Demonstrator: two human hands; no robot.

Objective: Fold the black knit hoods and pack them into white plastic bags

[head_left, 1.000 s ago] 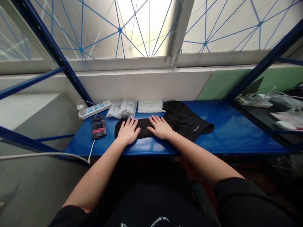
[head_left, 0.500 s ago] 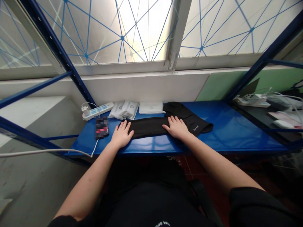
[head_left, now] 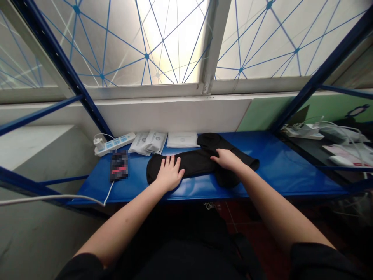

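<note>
The person leans over a blue metal shelf (head_left: 291, 171) under a big window (head_left: 175, 39). Far to the left of the left hand, a white cord (head_left: 58, 197) runs along the shelf edge and goes up to a phone (head_left: 119, 166), which is blurred. Behind the phone sits a white power strip (head_left: 114, 144). Just past the fingers of the left hand lie two white packets (head_left: 147, 142), and next to them is a flat white packet (head_left: 183, 140).

The left hand (head_left: 169, 174) lies flat and open on a black garment (head_left: 192, 163), with its fingers spread. The kind of garment is hard to tell. The left end of the garment pokes out just to the left of this hand. The long part lies side to side along the shelf, from the left hand across to the right hand. The right hand (head_left: 227, 159) lies open on the garment too, with its fingers together and pointing left. It is the nearer hand to the thick, bunched part, which sits under it and goes out to its right. The two hands are apart, and neither one grips.

Well to the right of the right hand are another power strip (head_left: 303, 133) and a white computer mouse (head_left: 339, 160).
</note>
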